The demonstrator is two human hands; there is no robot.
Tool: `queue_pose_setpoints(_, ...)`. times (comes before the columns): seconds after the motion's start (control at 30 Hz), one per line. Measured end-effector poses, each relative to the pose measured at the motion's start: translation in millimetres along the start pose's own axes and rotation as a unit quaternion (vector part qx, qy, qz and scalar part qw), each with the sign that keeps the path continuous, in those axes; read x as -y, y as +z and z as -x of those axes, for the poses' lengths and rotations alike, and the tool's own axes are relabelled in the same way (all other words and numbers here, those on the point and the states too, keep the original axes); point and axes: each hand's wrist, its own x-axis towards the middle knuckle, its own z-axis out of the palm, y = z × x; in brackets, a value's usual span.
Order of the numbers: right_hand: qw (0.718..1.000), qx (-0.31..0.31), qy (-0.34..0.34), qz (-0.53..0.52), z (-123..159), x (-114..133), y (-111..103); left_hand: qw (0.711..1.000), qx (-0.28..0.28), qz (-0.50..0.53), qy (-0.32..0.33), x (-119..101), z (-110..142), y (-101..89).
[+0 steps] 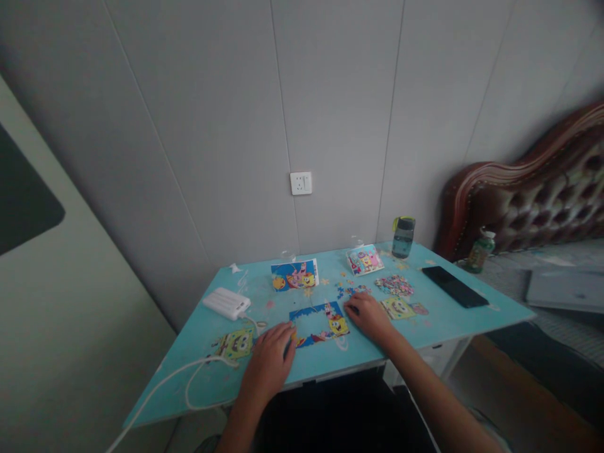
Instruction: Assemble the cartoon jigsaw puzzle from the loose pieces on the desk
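A partly assembled jigsaw puzzle (338,323) lies near the table's front edge, its frame joined around a bare middle. My left hand (271,353) rests at the puzzle's left side, fingers stretched out and lying on the table and the puzzle's edge. Just right of the puzzle is my right hand (369,313), its fingers curled and closed; whatever they may hold is hidden. Loose blue puzzle pieces (348,292) are scattered right behind this hand. Beyond the puzzle stands a picture card (295,275) with the same blue cartoon scene.
A pile of pink puzzle pieces (394,285) lies at the right, below a second picture card (365,260). A water bottle (402,238) and a black phone-like slab (453,285) occupy the right side. A white power bank (227,303) with a cable (160,385) lies left.
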Motion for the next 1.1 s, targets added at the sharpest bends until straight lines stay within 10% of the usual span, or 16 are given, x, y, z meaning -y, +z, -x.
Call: queue_pose_setpoints(1.1, 0.992, 0.074, 0.066, -0.079, 1, 12, -2, 0.998, 0.034, -0.016, 0.042, 24, 14, 10.6)
